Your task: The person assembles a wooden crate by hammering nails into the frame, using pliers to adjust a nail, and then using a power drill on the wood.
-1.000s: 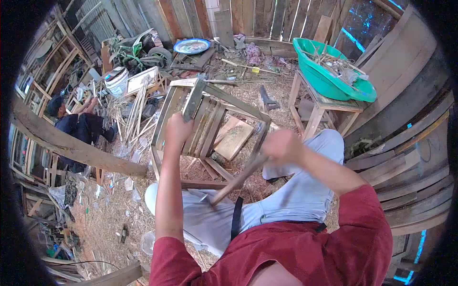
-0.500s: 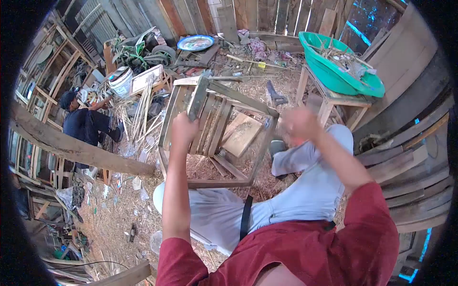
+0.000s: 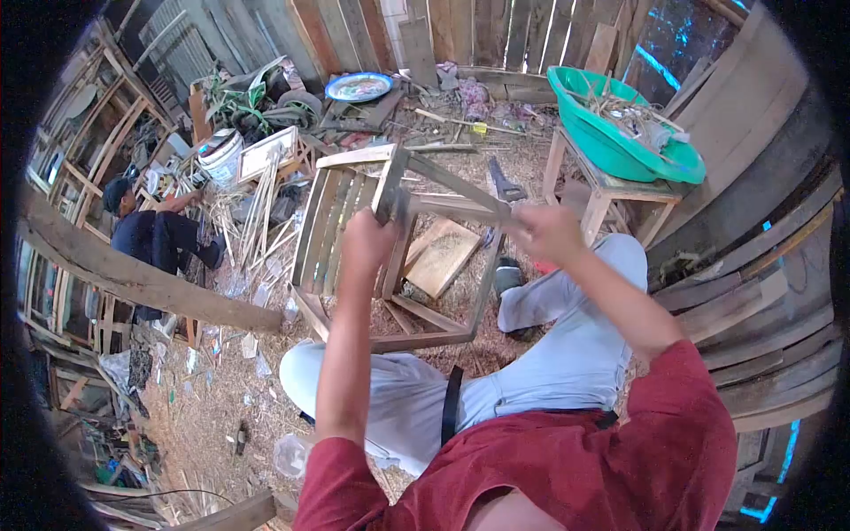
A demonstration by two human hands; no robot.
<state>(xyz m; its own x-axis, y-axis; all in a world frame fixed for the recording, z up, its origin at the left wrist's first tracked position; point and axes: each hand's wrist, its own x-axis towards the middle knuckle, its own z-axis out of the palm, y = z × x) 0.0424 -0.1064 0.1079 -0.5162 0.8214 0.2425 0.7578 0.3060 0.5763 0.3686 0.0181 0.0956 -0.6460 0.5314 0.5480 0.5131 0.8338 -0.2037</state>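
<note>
A slatted wooden frame (image 3: 425, 340), like a small stool or crate, stands tilted between my knees. My left hand (image 3: 367, 241) is closed around its upper wooden bar. In my right hand (image 3: 551, 235) is a hammer (image 3: 456, 209), gripped by the handle's end and smeared by motion. Its handle reaches leftward across the frame, with the blurred head beside the bar just above my left hand. Through the frame's opening I see a flat wooden board (image 3: 443, 257) on the ground. A handsaw (image 3: 506, 184) lies just beyond the frame.
At the back right a green basin (image 3: 611, 146) full of scraps rests on a wooden stand (image 3: 611, 190). A person (image 3: 155, 230) crouches at the left beyond a thick wooden beam (image 3: 159, 279). Thin sticks (image 3: 261, 199), a white bucket (image 3: 221, 157) and shavings lie about. A round tray (image 3: 359, 87) sits behind.
My right hand has swung the hammer, and its head now shows at the frame's upper bar. My left hand and the frame have shifted slightly right.
</note>
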